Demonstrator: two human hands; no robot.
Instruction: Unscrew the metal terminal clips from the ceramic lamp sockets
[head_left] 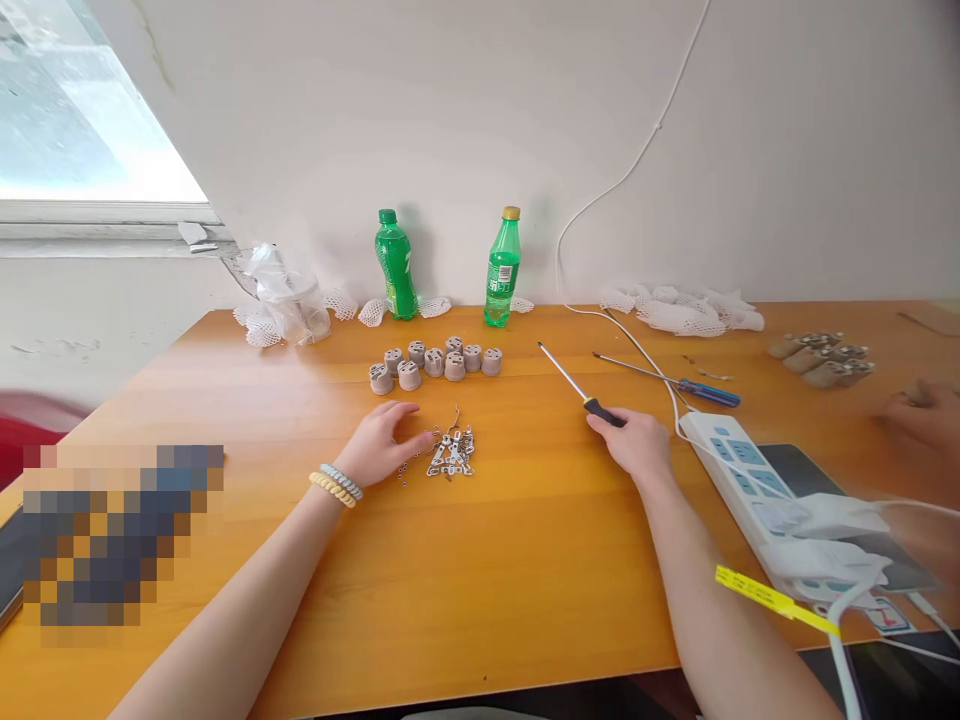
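My left hand [379, 445] rests over the table, thumb and fingers apart, its fingertips beside a small pile of flat metal contact pieces [450, 455]. Tiny nuts or screws [403, 470] lie scattered just below those fingers; nothing shows in the hand. In my right hand [641, 440] is a screwdriver [602, 411], gripped by its black handle, the shaft pointing away and to the left. Beyond the metal pieces, several beige round ceramic lamp-holder bodies [454, 366] stand in a loose cluster, slots facing up.
Two green bottles [395, 265] stand by the wall. A blue-handled screwdriver [709, 391], a white cable and a power strip [716, 450] lie right. Another person's hand [926, 410] is near more ceramic pieces [821, 358]. White foam netting [682, 312] lines the back edge.
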